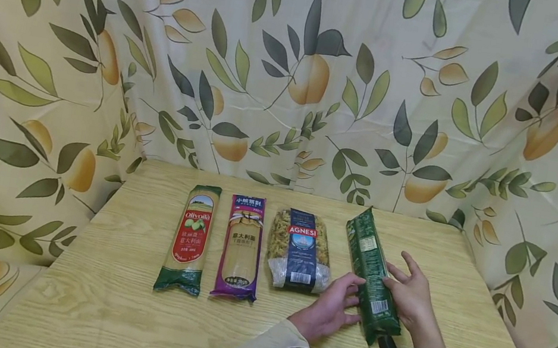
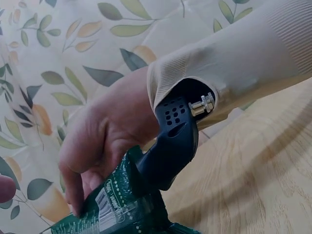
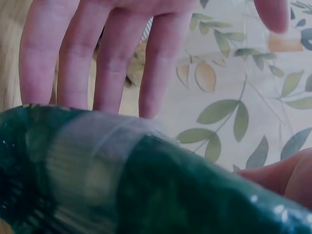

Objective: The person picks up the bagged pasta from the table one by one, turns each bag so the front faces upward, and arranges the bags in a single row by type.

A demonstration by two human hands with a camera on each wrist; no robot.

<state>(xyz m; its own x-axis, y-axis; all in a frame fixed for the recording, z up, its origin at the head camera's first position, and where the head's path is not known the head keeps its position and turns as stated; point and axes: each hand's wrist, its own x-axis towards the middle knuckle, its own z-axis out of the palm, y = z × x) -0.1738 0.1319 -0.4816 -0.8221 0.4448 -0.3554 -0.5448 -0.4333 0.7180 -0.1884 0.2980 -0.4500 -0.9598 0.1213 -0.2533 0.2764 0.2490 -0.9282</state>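
A long green pasta packet point(image 1: 372, 272) stands tilted between my two hands. My right hand point(image 1: 414, 296) holds its right side, thumb bent onto the printed face; in the left wrist view, that right hand point(image 2: 109, 126) grips near the barcode. From the other side, my left hand point(image 1: 326, 307) touches the packet's left edge. In the right wrist view the straight fingers point(image 3: 117, 58) of the left hand meet the packet point(image 3: 161, 180), with the thumb apart from it. Part of the right hand's grip is hidden behind the packet.
Left of the hands lie an AGNESI pasta bag point(image 1: 301, 252), a purple spaghetti packet point(image 1: 242, 247) and a red-labelled Olivoilà packet point(image 1: 189, 239), side by side on the wooden table point(image 1: 104, 292). Leaf-patterned curtains point(image 1: 288, 37) close off the back and sides.
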